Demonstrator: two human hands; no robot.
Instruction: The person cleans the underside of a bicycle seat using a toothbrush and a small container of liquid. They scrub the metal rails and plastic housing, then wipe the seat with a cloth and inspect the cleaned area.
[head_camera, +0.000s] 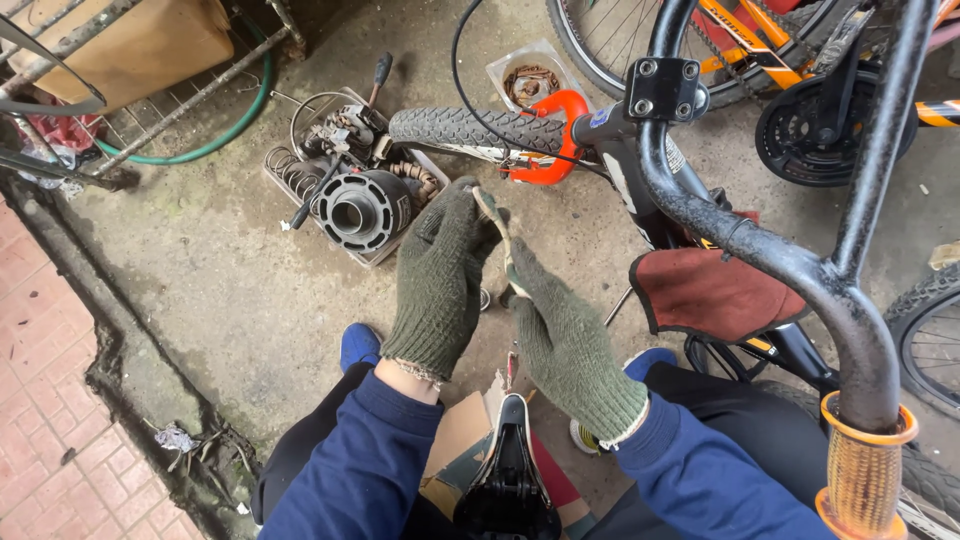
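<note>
Left hand (440, 275) in a dark green knit glove, fingers closed on the top of a thin, worn strip (497, 225), right hand (565, 340) gloved alike, pinching its lower end, strip upright between both hands above the concrete floor (230, 290), black bicycle handlebar (760, 250) right, tray of metal parts (350, 190) beyond, black saddle (508, 480) below

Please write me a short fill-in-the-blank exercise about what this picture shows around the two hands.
1. Both hands, the left hand and the right hand, wear knitted ____ gloves.
2. Together they pinch a small thin strip between their ____.
3. The front fork by the knobbly tyre is bright ____.
4. The handlebar grip at lower right is ____.

Missing words: green; fingertips; orange; yellow
</note>
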